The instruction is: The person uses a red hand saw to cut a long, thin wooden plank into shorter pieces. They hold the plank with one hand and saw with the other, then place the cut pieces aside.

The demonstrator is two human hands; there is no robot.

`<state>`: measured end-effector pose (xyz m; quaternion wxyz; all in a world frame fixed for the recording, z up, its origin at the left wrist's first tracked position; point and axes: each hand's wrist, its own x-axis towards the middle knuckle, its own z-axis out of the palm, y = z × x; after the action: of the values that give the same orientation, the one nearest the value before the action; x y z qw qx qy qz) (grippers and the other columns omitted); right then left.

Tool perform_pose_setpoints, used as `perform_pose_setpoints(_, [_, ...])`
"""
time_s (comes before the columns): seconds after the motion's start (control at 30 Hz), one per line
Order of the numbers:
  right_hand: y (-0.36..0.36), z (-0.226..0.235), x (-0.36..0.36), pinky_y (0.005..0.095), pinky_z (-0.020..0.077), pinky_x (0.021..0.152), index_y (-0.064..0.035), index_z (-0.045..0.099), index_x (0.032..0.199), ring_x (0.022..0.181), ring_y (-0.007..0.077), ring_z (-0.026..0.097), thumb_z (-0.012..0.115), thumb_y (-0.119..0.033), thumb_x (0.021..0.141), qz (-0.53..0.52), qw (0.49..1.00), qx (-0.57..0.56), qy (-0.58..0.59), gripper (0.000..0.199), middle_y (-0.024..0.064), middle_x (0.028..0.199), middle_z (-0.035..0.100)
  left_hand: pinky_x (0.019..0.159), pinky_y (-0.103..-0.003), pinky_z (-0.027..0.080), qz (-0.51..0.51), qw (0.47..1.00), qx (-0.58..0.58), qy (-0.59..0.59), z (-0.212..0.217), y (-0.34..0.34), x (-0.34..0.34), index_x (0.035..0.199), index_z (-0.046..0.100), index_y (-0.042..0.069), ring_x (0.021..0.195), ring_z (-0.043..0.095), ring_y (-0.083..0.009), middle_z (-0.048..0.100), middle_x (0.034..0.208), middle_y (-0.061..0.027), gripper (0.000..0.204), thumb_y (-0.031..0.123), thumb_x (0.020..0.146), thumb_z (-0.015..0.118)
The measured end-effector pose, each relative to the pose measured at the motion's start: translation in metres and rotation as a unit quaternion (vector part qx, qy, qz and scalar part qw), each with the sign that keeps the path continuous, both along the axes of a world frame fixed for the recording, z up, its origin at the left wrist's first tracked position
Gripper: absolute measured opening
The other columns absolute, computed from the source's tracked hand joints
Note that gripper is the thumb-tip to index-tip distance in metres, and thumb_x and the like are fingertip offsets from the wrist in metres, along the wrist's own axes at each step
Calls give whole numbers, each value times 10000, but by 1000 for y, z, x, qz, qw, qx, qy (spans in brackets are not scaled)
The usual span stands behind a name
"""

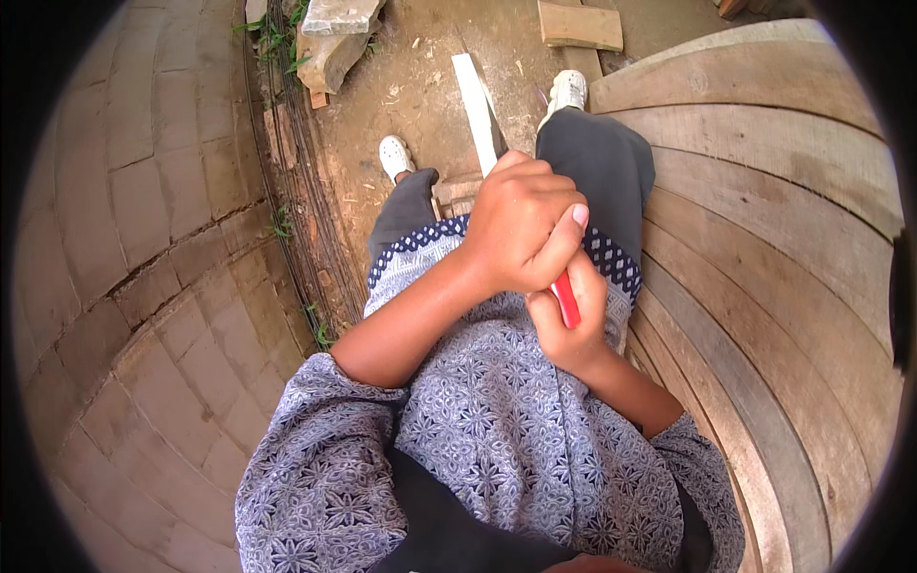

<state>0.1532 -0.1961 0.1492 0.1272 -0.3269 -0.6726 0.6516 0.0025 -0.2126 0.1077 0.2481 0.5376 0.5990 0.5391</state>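
Note:
My left hand (pixel 525 224) is closed in a fist, its thumb lying toward my right hand. A long, flat, pale strip (pixel 473 110) runs from under its knuckles toward the ground between my feet; whether it is wood or metal I cannot tell. Just below and to the right, my right hand (pixel 583 329) is wrapped round a red handle (pixel 566 301), whose end pokes out between the fingers. The two hands touch. My left fist hides where the strip ends and whether it joins the red handle.
Curved wooden planks (pixel 764 191) rise along my right side. On the left is a wall of grey blocks (pixel 143 210), with thin rods (pixel 310 201) along its foot. Stone chunks (pixel 336 53) and a wood block (pixel 580 26) lie farther off on the dirt ground.

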Motion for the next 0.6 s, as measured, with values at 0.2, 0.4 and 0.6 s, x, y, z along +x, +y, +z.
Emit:
perform_pose_setpoints(0.2, [61,-84,-99,223,378,497,6,558,1190,579,32,482,552,-30,902,-63,988,139,16,290,-7,720,551,663,-462,452,25,996,21,-80,-80,71,-75,639,605,65,642,599,-346,600,633,-151,367,276,889,439])
perform_pose_setpoints(0.4, [80,-59,-130,241,356,413,-33,562,1042,466,63,442,506,-50,909,-45,999,-19,-18,146,-17,624,506,637,-423,498,85,985,-50,-139,-84,84,-98,673,678,58,663,645,-362,633,647,-173,494,377,914,390])
perform_pose_setpoints(0.6, [6,-24,-14,276,438,657,35,507,1218,758,119,554,537,-19,879,-13,1000,27,-2,344,68,868,576,651,-450,440,12,999,37,12,-30,9,-7,628,576,83,630,565,-340,580,635,-113,428,296,941,378])
